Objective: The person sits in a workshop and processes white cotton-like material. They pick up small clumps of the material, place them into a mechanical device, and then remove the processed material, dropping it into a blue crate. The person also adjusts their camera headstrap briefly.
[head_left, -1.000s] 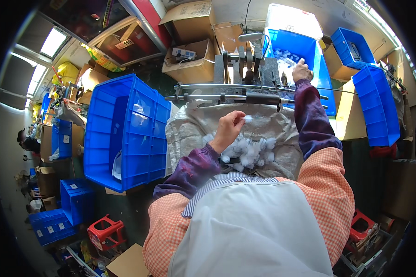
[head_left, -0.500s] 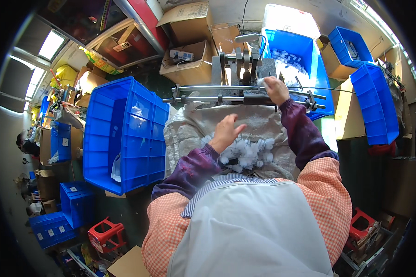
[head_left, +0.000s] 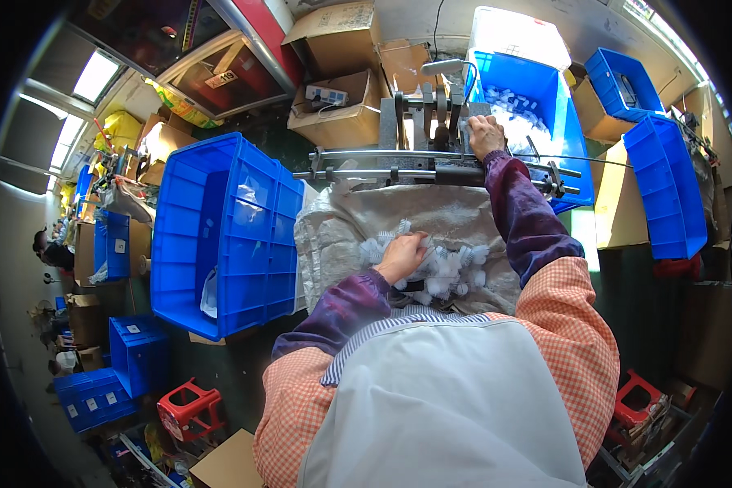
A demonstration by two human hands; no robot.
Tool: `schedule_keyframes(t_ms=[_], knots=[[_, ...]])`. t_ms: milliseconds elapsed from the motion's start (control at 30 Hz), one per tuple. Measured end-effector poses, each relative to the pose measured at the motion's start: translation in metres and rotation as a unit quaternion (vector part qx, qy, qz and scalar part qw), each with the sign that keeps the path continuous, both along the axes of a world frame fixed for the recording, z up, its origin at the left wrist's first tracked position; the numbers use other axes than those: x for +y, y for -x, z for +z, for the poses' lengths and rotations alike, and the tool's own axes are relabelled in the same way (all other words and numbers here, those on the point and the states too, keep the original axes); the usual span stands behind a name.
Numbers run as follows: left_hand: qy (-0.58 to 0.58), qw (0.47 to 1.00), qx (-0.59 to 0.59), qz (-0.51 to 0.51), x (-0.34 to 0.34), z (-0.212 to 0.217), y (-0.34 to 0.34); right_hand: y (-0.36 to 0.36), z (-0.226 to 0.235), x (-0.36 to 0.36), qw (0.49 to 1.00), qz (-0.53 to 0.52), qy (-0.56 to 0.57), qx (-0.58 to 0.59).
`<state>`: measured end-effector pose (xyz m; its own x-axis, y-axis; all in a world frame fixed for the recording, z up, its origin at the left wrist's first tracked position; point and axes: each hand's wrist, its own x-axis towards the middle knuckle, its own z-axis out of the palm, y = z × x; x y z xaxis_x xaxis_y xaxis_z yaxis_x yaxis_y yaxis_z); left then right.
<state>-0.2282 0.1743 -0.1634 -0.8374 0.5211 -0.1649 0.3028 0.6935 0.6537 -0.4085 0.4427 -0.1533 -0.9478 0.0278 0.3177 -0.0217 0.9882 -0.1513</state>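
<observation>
A heap of white bristly pieces, like small round brushes (head_left: 441, 276), lies on a greyish plastic cloth (head_left: 321, 224) in front of me. My left hand (head_left: 403, 257) is over the heap's left side, its fingers bent together among the pieces; what they grip is hidden. My right hand (head_left: 486, 137) is at the right side of a dark metal machine (head_left: 435, 114), fingers closed. Something small and pale shows by its fingertips, too small to name. Two metal rods (head_left: 366, 154) run across the machine's front, the right forearm passing over them.
To my left stands a big blue crate (head_left: 260, 244) on its side. Behind the right hand, a blue bin (head_left: 573, 122) holds many white pieces. Cardboard boxes (head_left: 337, 114) sit behind the machine. Another blue crate (head_left: 667, 187) is at far right, and a red stool (head_left: 191, 411) at lower left.
My left hand has come down onto the heap and its spread fingers have drawn together. My right hand has moved up and slightly inward at the machine; the white piece it showed is now mostly hidden.
</observation>
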Motion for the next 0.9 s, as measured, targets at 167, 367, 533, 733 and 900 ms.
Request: schedule_keyframes(t_ms=[167,367,533,733,900], knots=[[-0.044,0.998,0.009,0.036,0.003,0.001,0.002,0.004,0.005,-0.001,0.999,-0.019,0.013,-0.026],[-0.044,0.997,0.055,0.038,0.004,0.01,0.001,-0.004,0.005,0.006,0.993,-0.117,0.001,-0.027],[-0.054,0.99,0.125,0.049,0.002,0.024,0.009,-0.023,0.013,0.005,0.994,-0.098,-0.007,-0.054],[-0.074,0.979,0.184,0.035,-0.001,0.04,0.014,-0.015,0.005,-0.022,0.997,-0.075,-0.005,-0.032],[-0.061,0.976,0.2,0.058,-0.003,0.047,0.016,-0.009,0.007,-0.057,0.996,-0.072,-0.048,-0.017]])
